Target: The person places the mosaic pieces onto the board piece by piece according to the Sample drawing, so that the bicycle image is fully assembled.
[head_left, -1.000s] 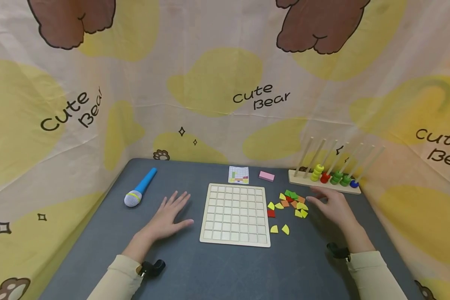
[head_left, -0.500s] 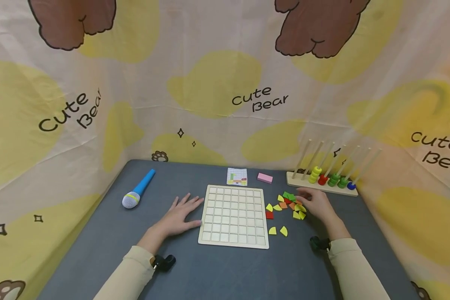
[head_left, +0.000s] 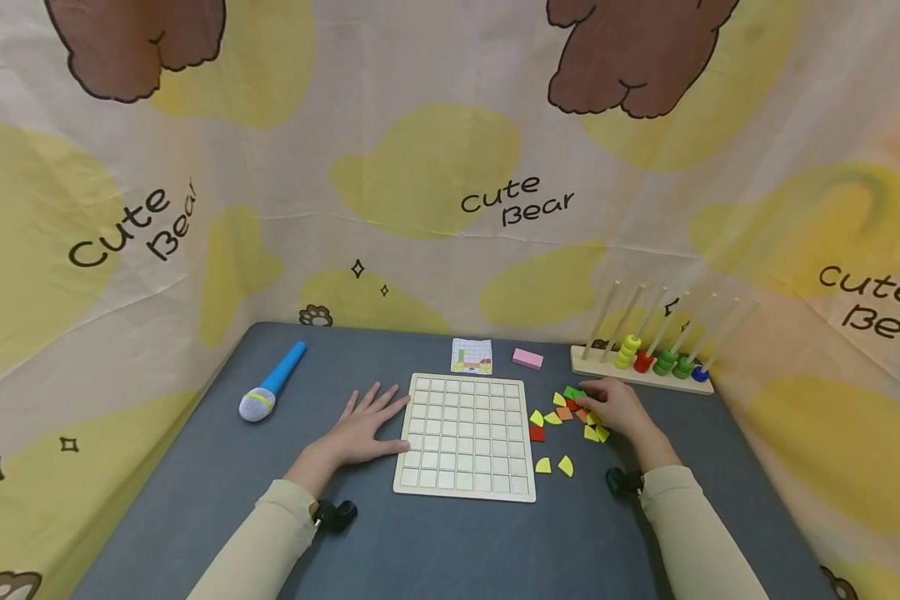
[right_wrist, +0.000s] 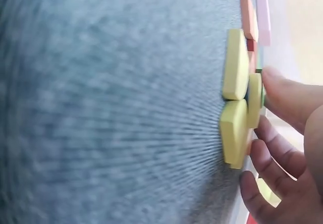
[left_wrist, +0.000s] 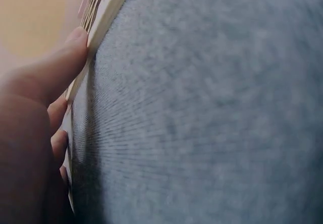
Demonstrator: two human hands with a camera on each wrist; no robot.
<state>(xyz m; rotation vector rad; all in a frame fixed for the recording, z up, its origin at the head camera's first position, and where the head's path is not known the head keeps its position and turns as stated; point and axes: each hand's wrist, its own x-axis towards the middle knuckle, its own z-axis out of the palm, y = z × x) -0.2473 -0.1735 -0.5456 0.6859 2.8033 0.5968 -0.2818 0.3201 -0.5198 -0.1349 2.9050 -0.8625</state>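
My left hand (head_left: 360, 429) lies palm down with fingers spread at the left edge of a pale wooden grid board (head_left: 465, 437). In the left wrist view, its thumb and fingertips are right at the board's side edge (left_wrist: 113, 14). On the right, my right hand (head_left: 618, 408) hovers low over a loose pile of coloured tiles, thumb and fingers loosely bent. Its fingertips are beside the green tiles (head_left: 573, 392), at the pile's far side. Thick yellow tiles (right_wrist: 234, 65) stand in front of the thumb in the right wrist view, partly hiding a green one.
A small pattern card (head_left: 471, 356) and a pink block (head_left: 527, 359) lie behind the board. A bead rack with upright rods (head_left: 641, 372) stands at the back right. A blue toy microphone (head_left: 273, 383) lies at left. Two yellow tiles (head_left: 566, 466) lie apart, near the board's right edge.
My left hand has moved right, up to the board's edge. My right hand has moved left and in over the tile pile, its fingers reaching the green tiles.
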